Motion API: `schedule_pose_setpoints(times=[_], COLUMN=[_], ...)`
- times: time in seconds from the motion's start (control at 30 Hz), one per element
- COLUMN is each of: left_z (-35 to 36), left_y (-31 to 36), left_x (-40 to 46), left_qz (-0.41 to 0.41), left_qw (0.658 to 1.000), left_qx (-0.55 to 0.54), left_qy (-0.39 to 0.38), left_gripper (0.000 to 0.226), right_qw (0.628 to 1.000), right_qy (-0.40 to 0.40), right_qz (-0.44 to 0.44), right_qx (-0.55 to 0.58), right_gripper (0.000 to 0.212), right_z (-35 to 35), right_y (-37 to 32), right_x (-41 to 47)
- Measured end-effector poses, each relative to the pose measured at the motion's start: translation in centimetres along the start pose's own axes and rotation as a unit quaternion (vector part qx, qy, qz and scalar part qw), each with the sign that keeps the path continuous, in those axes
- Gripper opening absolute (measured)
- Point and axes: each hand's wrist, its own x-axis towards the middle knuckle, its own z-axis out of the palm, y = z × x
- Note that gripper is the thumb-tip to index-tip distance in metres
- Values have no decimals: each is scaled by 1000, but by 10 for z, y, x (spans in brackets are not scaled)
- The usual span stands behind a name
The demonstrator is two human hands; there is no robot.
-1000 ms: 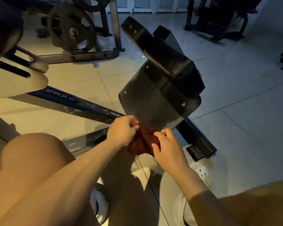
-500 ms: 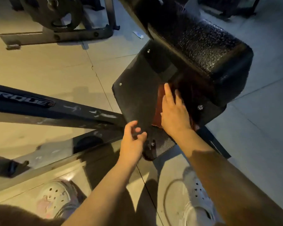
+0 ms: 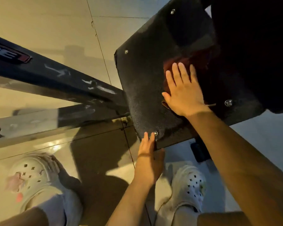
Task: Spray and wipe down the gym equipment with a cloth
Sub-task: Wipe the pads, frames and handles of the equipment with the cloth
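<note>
Wipe step in hand. Right hand [image 3: 185,93] flat, fingers straight, pressing the red cloth [image 3: 183,64] against the dark textured plate [image 3: 144,82]. Left hand [image 3: 149,154] steadies the plate's near edge, fingers extended. Next: probably sweep the cloth across, keeping pressure.

Head view, steeply downward, close in
</note>
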Motion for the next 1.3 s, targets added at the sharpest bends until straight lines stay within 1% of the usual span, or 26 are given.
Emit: schedule_pose_setpoints(times=[0.07,0.13,0.2,0.27,0.33,0.4,0.47,0.57,0.7,0.8,0.87,0.9,0.93,0.97,1.03,1.1,1.17,1.2,1.23,1.3], left_z=[9,12,16,22,29,36,40,41,36,30,24,17,8,-3,-29,-57,-86,-99,-109,-121], left_y=[-1,-1,-3,-4,-6,-6,-3,1,-4,-2,10,15,18,21,26,36,47,53,60,71], left_x=[-1,1,2,0,-3,-7,-9,-7,-10,-10,-6,-2,3,9,22,33,39,39,36,22], left_qz=[-2,-3,4,7,3,2,-2,-8,1,-8,-63,-92,-104,-96,-70,-42,-54,-85,-123,-197], left_qw=[1000,1000,999,997,995,994,993,993,994,995,986,973,959,951,951,948,950,956,963,966], left_qx=[-4,10,19,28,35,36,19,-5,-3,-26,-98,-153,-202,-216,-184,-192,-213,-205,-194,-164], left_qy=[1,21,47,67,92,106,113,115,108,95,118,143,172,200,240,252,224,190,142,36], left_gripper=[66,66,65,69,70,69,68,69,66,58,47,44,42,42,44,44,39,33,26,32], right_qw=[999,997,989,975,958,952,964,985,988,989,980,969,956,942,919,902,875,862,853,846], right_qy=[-7,-14,-27,-53,-73,-80,-76,-56,-76,-42,-27,-26,-24,-17,4,9,-14,-27,-36,-44], right_qz=[-48,-81,-143,-217,-275,-293,-254,-154,-123,-97,-89,-85,-83,-85,-90,-93,-101,-111,-123,-148], right_qx=[-14,-9,-3,-12,-27,-30,3,56,61,100,176,229,280,324,384,422,473,494,505,510], right_gripper=[69,67,66,64,62,60,59,57,57,54,50,48,46,44,38,34,32,31,31,30], right_z=[1,2,8,15,17,14,8,-5,-13,-12,-14,-17,-20,-23,-28,-34,-45,-50,-56,-67], right_y=[-3,-23,-54,-80,-85,-71,-48,-16,-11,-23,-26,-26,-25,-24,-21,-19,-21,-23,-24,-25], right_x=[10,18,19,13,5,-2,-8,-9,-7,-16,-24,-28,-32,-37,-46,-52,-56,-58,-61,-70])
